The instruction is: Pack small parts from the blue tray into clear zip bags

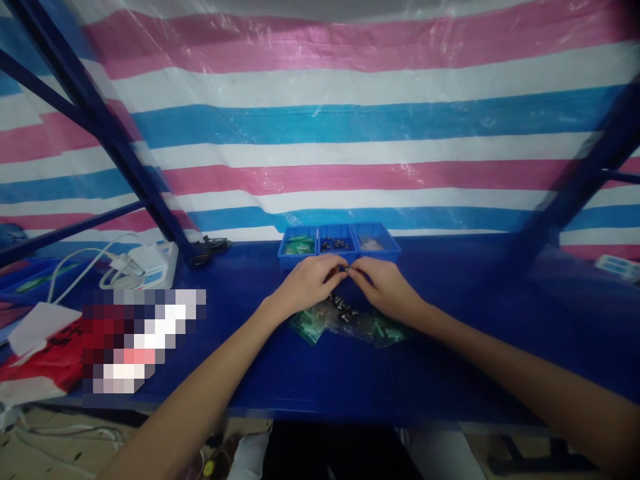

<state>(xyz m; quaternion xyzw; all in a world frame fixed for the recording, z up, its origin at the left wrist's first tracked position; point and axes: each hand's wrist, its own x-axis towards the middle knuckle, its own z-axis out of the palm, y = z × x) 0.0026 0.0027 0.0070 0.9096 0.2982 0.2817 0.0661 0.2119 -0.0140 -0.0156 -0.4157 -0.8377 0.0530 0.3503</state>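
Observation:
My left hand [311, 280] and my right hand [387, 285] meet over the table, fingertips pinched together. Between them is a small shiny piece [349, 269], too small to name. Just beyond stand three joined blue bins: the left bin [281, 257] has green packets, the middle bin [336, 231] small dark parts, the right bin [393, 255] pale, clear-looking pieces. Beneath my hands lies a loose group of small black and silver parts [343, 307] on clear plastic. Green-tinted plastic bags [309, 325] lie to the left of it, and another green-tinted bag [387, 331] to the right.
The blue table [320, 380] spans the view. At left are a white power strip [167, 267] with cables, a dark object [213, 245], a red bag [65, 353] and a blue tray [75, 275]. Blue metal posts [125, 160] flank a striped plastic sheet [350, 123] behind.

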